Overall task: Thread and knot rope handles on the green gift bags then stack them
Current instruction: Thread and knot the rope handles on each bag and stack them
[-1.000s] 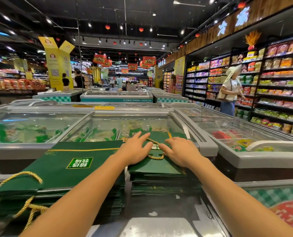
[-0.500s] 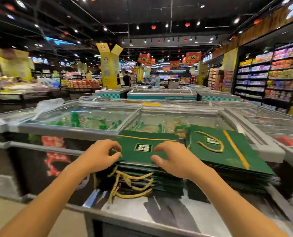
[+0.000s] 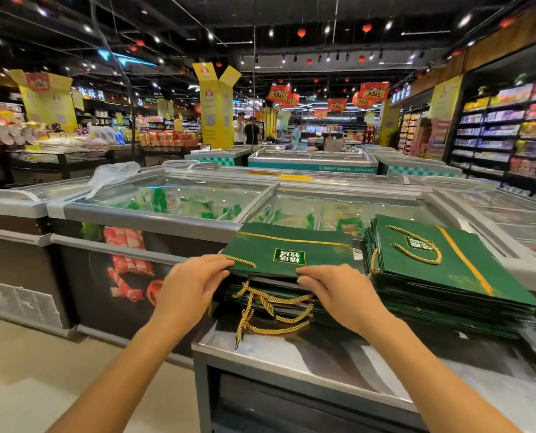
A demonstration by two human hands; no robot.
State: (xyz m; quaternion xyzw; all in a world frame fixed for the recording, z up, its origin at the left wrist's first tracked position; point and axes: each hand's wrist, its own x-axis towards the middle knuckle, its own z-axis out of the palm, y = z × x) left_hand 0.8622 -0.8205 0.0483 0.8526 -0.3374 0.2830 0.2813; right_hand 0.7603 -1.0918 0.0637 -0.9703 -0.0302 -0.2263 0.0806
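Both hands grip the near edge of the top green bag (image 3: 287, 250), which lies flat on the left stack (image 3: 270, 295) of folded bags. The left hand (image 3: 189, 284) pinches the bag's near left corner, fingers curled over the edge close to a short run of gold rope (image 3: 241, 260) lying there. The right hand (image 3: 332, 290) holds the same edge nearer its right end, fingers on top and the thumb hidden beneath. Taking the bag at two spread points probably keeps the thin folded card level and square to the stack, so it can be lifted or lined up without buckling.

The left stack sits on a steel counter (image 3: 291, 354), right in front of a glass-topped freezer (image 3: 179, 210). Gold handles (image 3: 273, 310) from bags lower in this stack spill off its near edge and dangle toward the counter, which suggests those bags are already threaded.

Just right of the left stack stands a second stack (image 3: 448, 295), so there are two stacks in all. Its top bag (image 3: 454, 264) carries one handle (image 3: 416, 248) laid in a loop on its face, likely tucked there so it does not snag. The bags in each stack are too many and too thin to count. Two hands are at work, both on one bag.
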